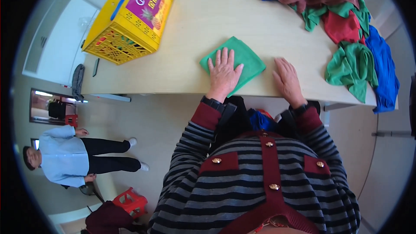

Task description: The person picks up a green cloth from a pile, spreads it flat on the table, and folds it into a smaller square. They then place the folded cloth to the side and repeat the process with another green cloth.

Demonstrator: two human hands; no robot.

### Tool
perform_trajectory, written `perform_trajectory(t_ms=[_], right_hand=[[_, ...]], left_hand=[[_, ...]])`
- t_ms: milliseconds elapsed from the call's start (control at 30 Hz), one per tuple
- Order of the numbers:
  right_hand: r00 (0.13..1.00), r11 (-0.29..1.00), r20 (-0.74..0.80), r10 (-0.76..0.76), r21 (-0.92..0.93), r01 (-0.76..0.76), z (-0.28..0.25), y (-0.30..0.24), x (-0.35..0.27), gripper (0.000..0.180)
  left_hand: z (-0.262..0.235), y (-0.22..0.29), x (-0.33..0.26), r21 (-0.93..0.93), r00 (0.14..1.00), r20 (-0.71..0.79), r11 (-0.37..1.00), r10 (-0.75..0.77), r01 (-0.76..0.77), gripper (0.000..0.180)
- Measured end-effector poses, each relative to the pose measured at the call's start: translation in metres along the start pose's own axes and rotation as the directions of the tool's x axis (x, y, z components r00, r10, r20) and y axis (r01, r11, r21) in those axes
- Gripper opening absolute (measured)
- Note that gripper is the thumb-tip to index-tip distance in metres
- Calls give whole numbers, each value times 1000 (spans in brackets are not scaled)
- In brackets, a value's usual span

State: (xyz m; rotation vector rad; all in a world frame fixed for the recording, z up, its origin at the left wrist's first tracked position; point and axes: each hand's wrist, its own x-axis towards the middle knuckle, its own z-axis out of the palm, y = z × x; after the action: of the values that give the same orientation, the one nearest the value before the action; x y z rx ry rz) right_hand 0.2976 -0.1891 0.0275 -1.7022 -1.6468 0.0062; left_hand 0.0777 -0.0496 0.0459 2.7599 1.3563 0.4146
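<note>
Seen from the head camera, a pale tabletop (208,13) spreads ahead of the wearer, with a yellow plastic crate (149,39) at its far left and a heap of red, blue, green and brown cloths (342,28) along its right side, some hanging over the edge. On the room's left, a person (65,151) in a pale blue shirt stands near a red stool (132,203). A folded green cloth (252,63) lies near the front edge. The left hand (224,71) presses flat on it, fingers slightly spread; the right hand (288,80) rests just beside it, palm down, fingers straight and close together, holding nothing.
</note>
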Motion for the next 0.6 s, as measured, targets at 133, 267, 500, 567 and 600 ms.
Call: perform_trajectory(t_ms=[133,267,500,567,600], right_hand=[[998,993,68,2,-115,6,-16,-5,-16,49],[995,979,96,30,-202,-10,-20,-10,-20,49],[992,969,116,50,-246,-20,-19,-14,-16,51],[990,964,124,63,-263,-29,-19,-15,-15,51],[989,964,131,70,-265,-33,-20,-16,-14,51]], left_hand=[[3,-43,17,33,988,-7,988,-153,153,69],[-2,-78,38,61,949,-9,947,-314,314,71],[-1,-134,86,111,842,-48,835,-537,539,72],[0,-149,97,101,813,-61,807,-579,582,73],[1,-154,102,99,813,-60,807,-579,582,73]])
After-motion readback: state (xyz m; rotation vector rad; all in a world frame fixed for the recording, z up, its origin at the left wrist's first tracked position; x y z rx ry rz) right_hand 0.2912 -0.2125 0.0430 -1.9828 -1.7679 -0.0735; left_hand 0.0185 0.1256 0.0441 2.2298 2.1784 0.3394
